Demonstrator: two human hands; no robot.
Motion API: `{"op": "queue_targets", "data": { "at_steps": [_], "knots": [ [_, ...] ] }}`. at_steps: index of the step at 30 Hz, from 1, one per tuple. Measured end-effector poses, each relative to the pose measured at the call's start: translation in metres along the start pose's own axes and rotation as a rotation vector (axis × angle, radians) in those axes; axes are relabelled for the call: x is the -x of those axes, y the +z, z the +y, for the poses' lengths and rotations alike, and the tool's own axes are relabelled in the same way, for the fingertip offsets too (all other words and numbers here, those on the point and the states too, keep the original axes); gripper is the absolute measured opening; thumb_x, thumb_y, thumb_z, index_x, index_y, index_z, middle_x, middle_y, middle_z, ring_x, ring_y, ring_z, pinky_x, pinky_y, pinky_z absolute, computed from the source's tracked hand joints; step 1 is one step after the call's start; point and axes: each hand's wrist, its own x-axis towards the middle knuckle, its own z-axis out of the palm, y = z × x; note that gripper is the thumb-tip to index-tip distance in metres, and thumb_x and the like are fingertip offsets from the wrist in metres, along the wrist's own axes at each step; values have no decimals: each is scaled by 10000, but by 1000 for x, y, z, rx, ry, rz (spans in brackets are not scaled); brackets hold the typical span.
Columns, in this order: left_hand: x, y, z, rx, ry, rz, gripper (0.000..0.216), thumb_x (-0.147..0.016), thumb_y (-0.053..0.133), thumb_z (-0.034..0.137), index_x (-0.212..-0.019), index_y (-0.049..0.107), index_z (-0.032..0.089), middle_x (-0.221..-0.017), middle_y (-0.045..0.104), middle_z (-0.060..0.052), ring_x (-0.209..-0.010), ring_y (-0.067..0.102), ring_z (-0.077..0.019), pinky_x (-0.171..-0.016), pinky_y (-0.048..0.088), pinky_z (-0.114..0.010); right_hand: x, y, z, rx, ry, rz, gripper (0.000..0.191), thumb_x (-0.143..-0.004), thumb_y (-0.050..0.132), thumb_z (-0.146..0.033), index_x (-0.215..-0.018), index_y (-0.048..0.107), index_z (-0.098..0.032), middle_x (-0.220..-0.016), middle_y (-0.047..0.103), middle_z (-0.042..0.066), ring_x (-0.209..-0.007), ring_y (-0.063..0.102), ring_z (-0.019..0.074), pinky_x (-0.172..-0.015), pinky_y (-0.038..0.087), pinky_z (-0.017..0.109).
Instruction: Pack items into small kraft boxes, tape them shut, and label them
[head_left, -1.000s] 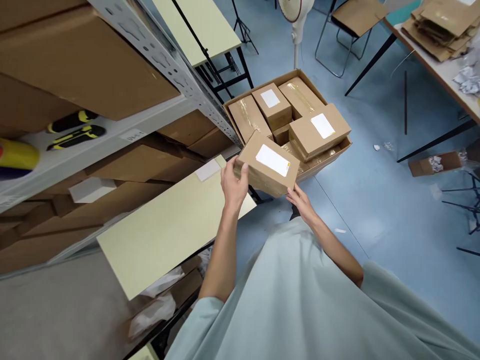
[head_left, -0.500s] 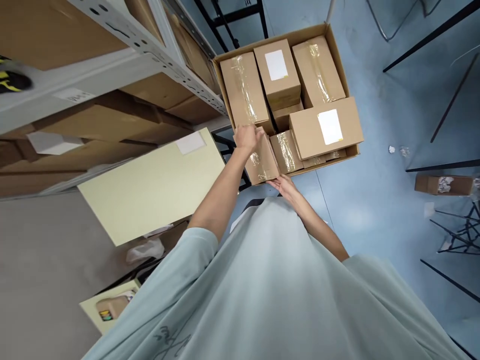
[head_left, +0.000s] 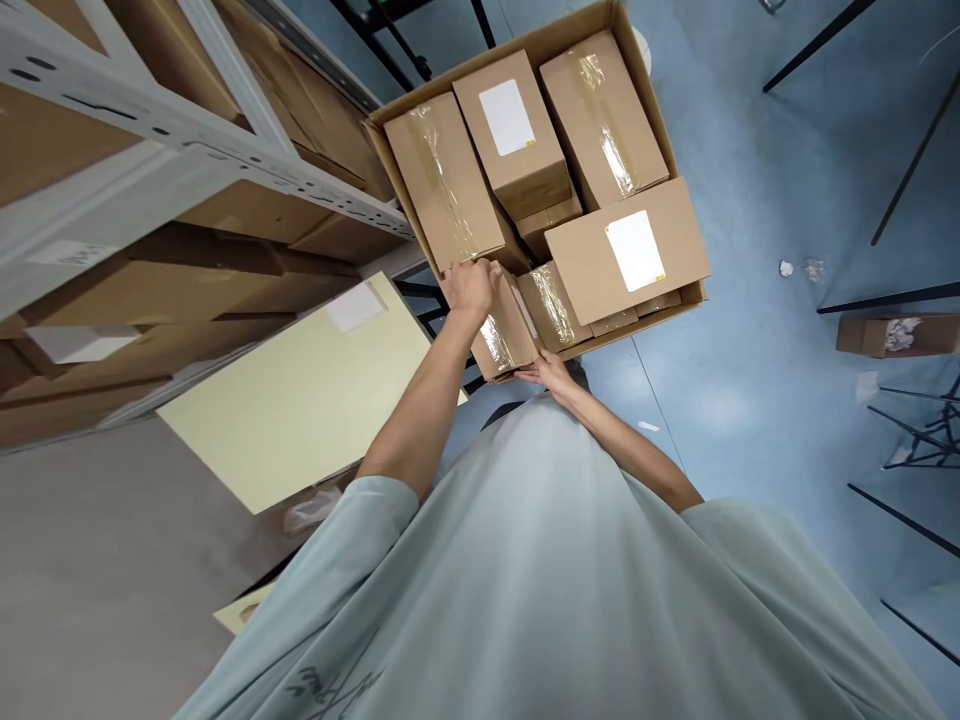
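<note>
A large open carton (head_left: 651, 72) holds several taped cardboard boxes. My left hand (head_left: 470, 290) is closed over the far end of a small cardboard box (head_left: 504, 332) in the carton's near left corner. Clear tape runs along that small box, and a white label shows on its right side. At the near edge, the fingers of my right hand (head_left: 551, 376) are stretched out, touching the box's near end or the carton rim; I cannot tell which. Beside the small box is another taped box (head_left: 553, 305), partly covered by a labelled box (head_left: 628, 248) lying across it.
Metal shelving (head_left: 225, 165) packed with cardboard stands close on the left. A pale yellow board (head_left: 300, 400) juts out below it. Black metal legs (head_left: 817, 45) and an open box of crumpled paper (head_left: 896, 335) are on the blue floor at right.
The small box sits lower in the carton's near left corner, and both hands have moved with it. The view has shifted, bringing the carton nearer and to the left.
</note>
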Motion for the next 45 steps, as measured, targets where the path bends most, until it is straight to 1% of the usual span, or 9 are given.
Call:
{"op": "queue_targets", "data": {
  "at_steps": [7,10,19,25,29,32,36,40,45],
  "knots": [
    [-19,9,-8,43,0,29,365,-1171,569,343,-1340,795,112,-1447,760,-257,-1505,576,-424,-1321,410,-561,-19,4,-5,80,-63,-58,99,-1175,590,-198,-1242,661,-211,-881,809,-4,-815,861,149,-1103,725,455],
    [-29,7,-21,67,36,-15,397,-1185,555,310,-1371,753,20,-1423,769,-270,-1443,606,-389,-1327,397,-551,-27,14,-8,174,-57,-49,142,-1185,524,-145,-1154,631,-234,-818,764,-38,-774,840,132,-1074,738,439],
    [-24,28,-30,123,47,82,294,-1164,596,282,-1375,733,131,-1432,748,-234,-1472,578,-414,-1297,435,-639,-19,0,-1,322,-137,-70,383,-1204,471,-266,-1567,587,-232,-1017,877,34,-1055,891,203,-1199,670,478],
    [-27,36,-39,372,94,95,543,-1072,729,323,-1578,648,145,-1635,643,-250,-1616,518,-441,-1389,388,-673,-23,6,-7,466,-179,-5,354,-1188,551,-342,-1476,677,-181,-1045,893,103,-1051,888,256,-1169,665,525],
    [24,47,-53,429,298,184,659,-1061,723,403,-1659,593,158,-1848,436,-227,-1778,309,-436,-1469,267,-671,-20,-12,-13,519,-244,10,396,-1129,689,-423,-1441,708,-180,-1088,888,119,-968,876,249,-1085,705,503],
    [84,56,-70,416,368,218,544,-1098,631,344,-1619,647,187,-1821,487,-194,-1790,307,-400,-1475,272,-663,-16,-32,-23,584,-368,79,474,-1081,730,-539,-1387,740,-178,-1107,884,121,-967,855,240,-1050,712,470],
    [153,55,-102,454,283,315,480,-1096,601,273,-1557,699,181,-1729,592,-193,-1755,384,-397,-1450,345,-664,-4,-38,-40,750,-621,93,616,-1019,721,-661,-1361,755,-150,-1138,882,162,-1014,848,288,-1041,702,507],
    [200,42,-134,507,173,464,434,-1103,618,306,-1507,730,194,-1679,645,-184,-1700,467,-406,-1431,392,-652,17,-2,-49,913,-819,9,659,-998,700,-703,-1356,757,-153,-1159,870,175,-1029,847,305,-1082,672,528],
    [268,19,-162,593,117,667,332,-1120,625,334,-1411,765,254,-1646,680,-140,-1687,492,-371,-1405,436,-645,63,83,-20,965,-985,-168,617,-1019,709,-670,-1388,737,-176,-1193,861,162,-1082,832,280,-1048,678,476]
  ]
}}
